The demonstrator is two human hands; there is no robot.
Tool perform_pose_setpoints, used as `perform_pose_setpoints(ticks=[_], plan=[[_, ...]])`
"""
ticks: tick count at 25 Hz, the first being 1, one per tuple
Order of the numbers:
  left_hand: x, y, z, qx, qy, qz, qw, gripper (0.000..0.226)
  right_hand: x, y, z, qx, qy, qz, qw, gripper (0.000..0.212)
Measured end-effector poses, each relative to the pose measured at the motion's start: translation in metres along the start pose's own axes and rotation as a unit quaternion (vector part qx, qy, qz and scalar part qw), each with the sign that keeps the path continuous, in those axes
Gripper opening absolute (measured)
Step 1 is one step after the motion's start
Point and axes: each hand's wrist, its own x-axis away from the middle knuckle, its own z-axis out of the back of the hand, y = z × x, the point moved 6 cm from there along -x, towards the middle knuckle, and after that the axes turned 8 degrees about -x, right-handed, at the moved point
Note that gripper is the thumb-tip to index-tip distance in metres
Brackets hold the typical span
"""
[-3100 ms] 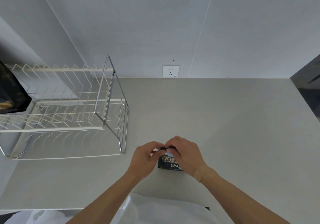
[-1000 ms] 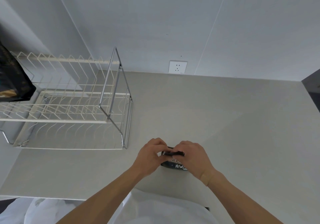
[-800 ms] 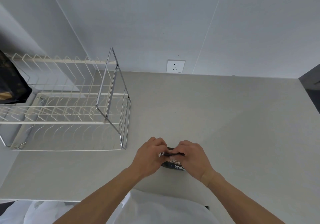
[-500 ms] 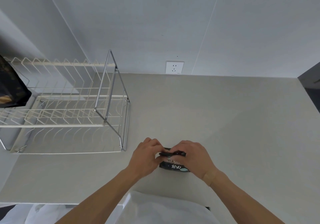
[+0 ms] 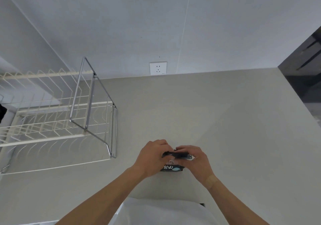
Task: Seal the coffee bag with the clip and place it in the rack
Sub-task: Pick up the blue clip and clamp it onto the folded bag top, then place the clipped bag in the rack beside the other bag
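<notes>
Both hands, left (image 5: 150, 157) & right (image 5: 195, 160), are pinched on black clip (image 5: 175, 154) at top of coffee bag (image 5: 172, 167), standing on tabletop (image 5: 208, 120); rack (image 5: 57, 117) well apart at left.

Pale grey counter (image 5: 217, 120) w/ a wire rack (image 5: 57, 120) standing at its left; dark coffee bag (image 5: 172, 167) upright near the front edge.

light: even, soft — shadows: faint | focus: slightly soft | edges: wide-angle bowing
</notes>
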Motion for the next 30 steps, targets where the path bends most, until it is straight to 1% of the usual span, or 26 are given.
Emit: perform_pose_setpoints(ticks=[3, 8, 11, 14, 17, 19, 21, 22, 23, 25, 27, 30], plan=[[0.003, -0.003, -0.001, 0.070, 0.010, 0.047, 0.996, 0.008, -0.003, 0.004, -0.002, 0.008, -0.006, 0.007, 1.000, 0.032], [0.009, -0.008, -0.010, 0.187, 0.010, 0.109, 0.976, 0.013, -0.001, 0.012, -0.003, -0.004, -0.015, 0.002, 1.000, 0.018], [0.009, -0.014, -0.007, 0.213, 0.013, 0.127, 0.969, 0.012, -0.001, 0.008, -0.006, 0.005, -0.003, 0.006, 1.000, 0.017], [0.010, -0.019, -0.001, 0.180, 0.011, 0.121, 0.976, 0.014, -0.004, 0.010, -0.007, -0.068, -0.019, -0.026, 0.997, 0.024], [0.029, -0.042, -0.001, 0.149, 0.020, 0.150, 0.977, 0.032, 0.000, 0.023, -0.003, -0.135, -0.046, -0.063, 0.988, 0.044], [0.051, -0.068, -0.008, 0.170, 0.007, 0.201, 0.965, 0.050, 0.004, 0.034, 0.001, -0.139, -0.059, -0.089, 0.985, 0.057], [0.070, -0.083, -0.024, 0.232, -0.043, 0.247, 0.940, 0.078, 0.008, 0.044, -0.002, -0.126, -0.095, -0.110, 0.981, 0.073], [0.075, -0.085, -0.033, 0.255, -0.070, 0.261, 0.929, 0.089, 0.009, 0.048, -0.004, -0.116, -0.112, -0.116, 0.980, 0.079], [0.076, -0.086, -0.040, 0.266, -0.088, 0.264, 0.923, 0.095, 0.009, 0.049, -0.006, -0.102, -0.120, -0.119, 0.980, 0.082], [0.071, -0.085, -0.048, 0.263, -0.093, 0.254, 0.926, 0.092, 0.006, 0.049, -0.008, -0.077, -0.122, -0.118, 0.983, 0.083], [0.063, -0.085, -0.050, 0.257, -0.078, 0.244, 0.932, 0.080, 0.002, 0.047, -0.011, -0.066, -0.128, -0.114, 0.983, 0.077], [0.058, -0.087, -0.051, 0.275, -0.068, 0.254, 0.925, 0.074, 0.002, 0.045, -0.013, -0.083, -0.133, -0.116, 0.981, 0.068]])
